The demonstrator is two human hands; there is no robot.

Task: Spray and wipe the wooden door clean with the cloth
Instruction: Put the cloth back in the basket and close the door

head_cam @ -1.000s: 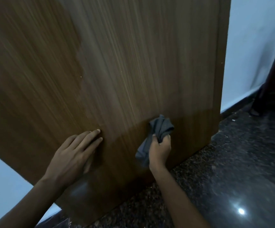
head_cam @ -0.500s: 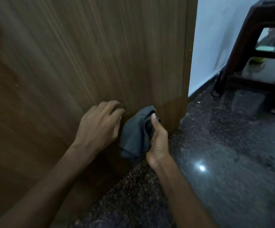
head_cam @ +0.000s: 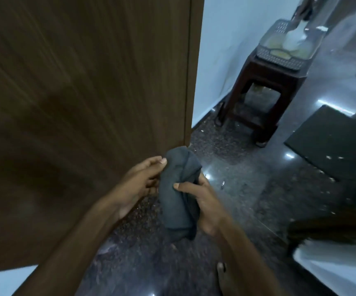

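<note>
The brown wooden door (head_cam: 87, 92) fills the left half of the view, its edge running down the middle. A dark grey cloth (head_cam: 179, 195) hangs bunched in front of the door's lower corner, away from the wood. My right hand (head_cam: 202, 201) grips it from the right, thumb across the front. My left hand (head_cam: 143, 180) is at the cloth's left side, fingertips touching its upper edge, fingers loosely curled. No spray bottle is in view.
A dark wooden stool (head_cam: 264, 99) stands by the pale wall (head_cam: 222, 50) with a grey basket (head_cam: 286, 48) on top. A dark mat (head_cam: 330, 142) lies on the polished speckled floor (head_cam: 247, 189) at right. My bare foot (head_cam: 226, 278) shows at the bottom.
Both hands have come off the door, with the cloth now held between them over the floor. The view has swung right, revealing the stool, basket and mat.
</note>
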